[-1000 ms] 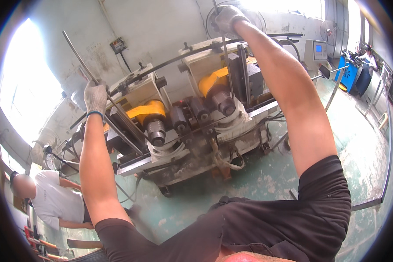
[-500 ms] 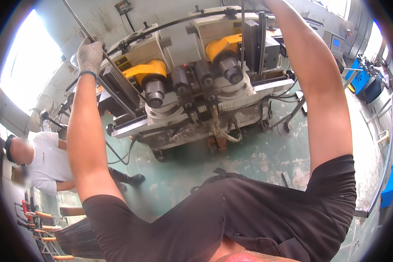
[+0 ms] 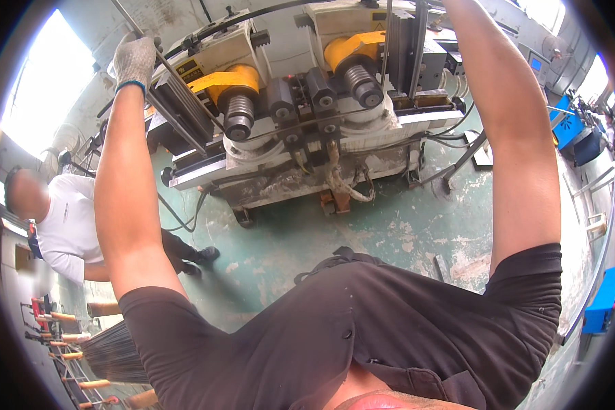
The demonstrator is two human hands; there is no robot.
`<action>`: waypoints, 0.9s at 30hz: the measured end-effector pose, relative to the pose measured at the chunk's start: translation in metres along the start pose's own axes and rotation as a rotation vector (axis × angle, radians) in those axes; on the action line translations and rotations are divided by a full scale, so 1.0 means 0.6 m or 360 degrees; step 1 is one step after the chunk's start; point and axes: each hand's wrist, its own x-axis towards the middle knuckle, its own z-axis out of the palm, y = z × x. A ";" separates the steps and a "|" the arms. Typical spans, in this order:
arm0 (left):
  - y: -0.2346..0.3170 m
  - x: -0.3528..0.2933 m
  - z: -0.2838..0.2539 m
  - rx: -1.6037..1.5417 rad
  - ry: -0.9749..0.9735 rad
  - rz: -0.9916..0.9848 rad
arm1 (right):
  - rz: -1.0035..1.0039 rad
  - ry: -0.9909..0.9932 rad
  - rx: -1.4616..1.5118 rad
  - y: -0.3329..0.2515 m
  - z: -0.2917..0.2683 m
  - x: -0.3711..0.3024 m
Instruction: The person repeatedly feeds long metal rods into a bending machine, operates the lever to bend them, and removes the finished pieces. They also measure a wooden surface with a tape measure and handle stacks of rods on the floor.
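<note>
My left hand [image 3: 134, 63], in a pale knit glove with a blue cuff, is raised at the upper left. Its fingers are closed round a thin metal rod [image 3: 127, 15]. The rod slants down past the hand toward the left roller head [image 3: 239, 117] of a bending machine [image 3: 280, 181]. My right arm [image 3: 506, 89] reaches up at the right, and its hand lies beyond the top edge. A second thin upright rod [image 3: 388, 41] stands near that arm, beside the right roller head [image 3: 363, 87]. Whether my right hand holds it is hidden.
Yellow arms [image 3: 229, 78] sit above the rollers. At the left stands a person in a white shirt [image 3: 68, 222], near a rack of dark rods [image 3: 119, 352]. Blue equipment [image 3: 566, 123] is at the far right. Cables [image 3: 198, 212] hang near the machine's left end.
The view has shifted, so the machine sits higher in the picture. My right hand, partly visible at the top edge before, has left the view. My left hand still grips the rod.
</note>
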 end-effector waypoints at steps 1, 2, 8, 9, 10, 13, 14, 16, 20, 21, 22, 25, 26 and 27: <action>-0.003 0.003 -0.001 0.0099 0.0010 0.0047 | 0.0004 0.0016 0.0078 -0.002 0.000 -0.005; 0.002 0.000 -0.002 0.0195 0.0020 0.0092 | 0.0010 0.0028 0.0151 -0.004 0.000 -0.007; -0.037 0.029 -0.001 0.0289 0.0179 0.0288 | -0.0002 0.0111 0.0650 -0.020 0.002 -0.033; -0.030 0.018 -0.001 0.0222 0.0182 0.0294 | -0.0008 0.0131 0.0731 -0.023 -0.002 -0.038; -0.033 0.017 -0.006 0.0205 0.0206 0.0291 | -0.0018 0.0150 0.0809 -0.024 -0.006 -0.047; -0.039 -0.001 -0.048 0.0239 0.0287 0.0255 | -0.0051 0.0199 0.1079 -0.035 -0.007 -0.074; -0.036 -0.030 -0.061 0.0286 0.0299 0.0216 | -0.0062 0.0213 0.1189 -0.032 -0.003 -0.086; 0.004 -0.101 -0.046 0.0283 0.0288 0.0138 | -0.0063 0.0271 0.1332 -0.020 -0.023 -0.121; -0.037 -0.214 -0.126 0.0387 0.0457 0.0106 | -0.0010 0.0183 0.1814 -0.021 0.035 -0.203; -0.047 -0.246 -0.134 0.0361 0.0415 -0.0034 | 0.0006 0.0165 0.1882 -0.019 0.043 -0.226; -0.062 -0.276 -0.128 0.0401 0.0444 -0.0055 | 0.0021 0.0159 0.1935 -0.012 0.048 -0.255; -0.109 -0.378 -0.150 0.0587 0.0584 -0.0113 | 0.0106 0.0058 0.2187 0.002 0.110 -0.329; -0.131 -0.415 -0.155 0.0639 0.0505 -0.0189 | 0.0141 0.0012 0.2256 0.020 0.129 -0.350; -0.137 -0.447 -0.162 0.0687 0.0423 -0.0259 | 0.0176 -0.0028 0.2324 0.037 0.147 -0.370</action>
